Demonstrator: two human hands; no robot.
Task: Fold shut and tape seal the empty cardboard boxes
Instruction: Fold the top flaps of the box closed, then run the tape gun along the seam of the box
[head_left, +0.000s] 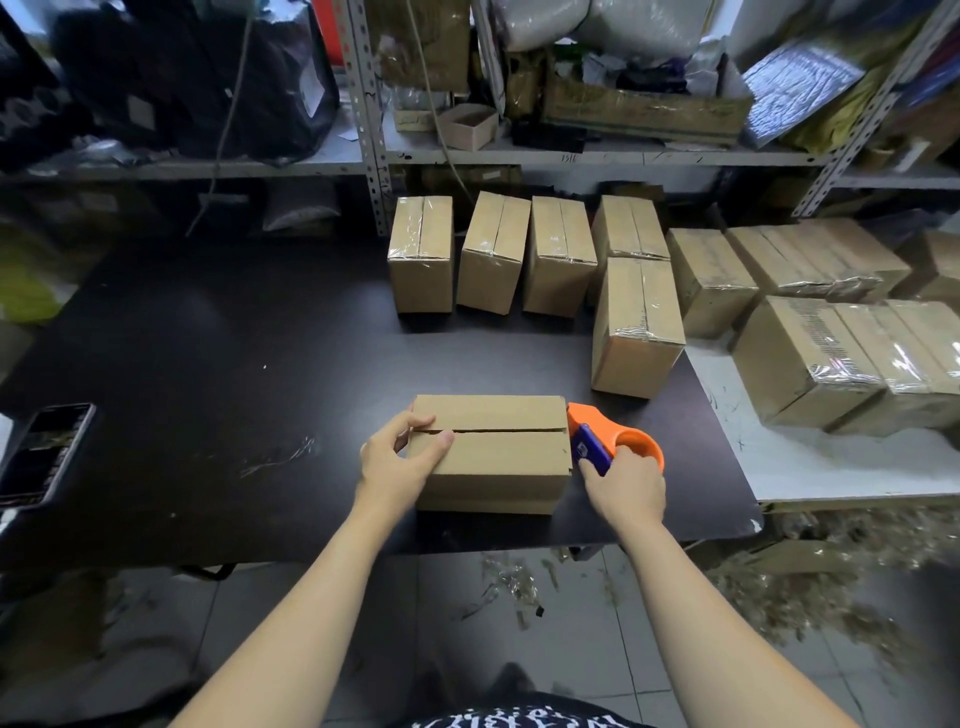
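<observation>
A small cardboard box (498, 457) lies on the black table (208, 364) near its front edge, its two top flaps folded down with a bare seam between them. My left hand (400, 457) grips the box's left end, thumb on top beside the seam. My right hand (626, 483) holds an orange and blue tape dispenser (608, 439) against the box's right end, at the seam.
Several taped boxes (550, 254) stand in a row at the back and stack to the right on a white surface (831, 462). A phone (44, 452) lies at the table's left edge. Cluttered metal shelves (519, 150) rise behind. Tape scraps litter the floor.
</observation>
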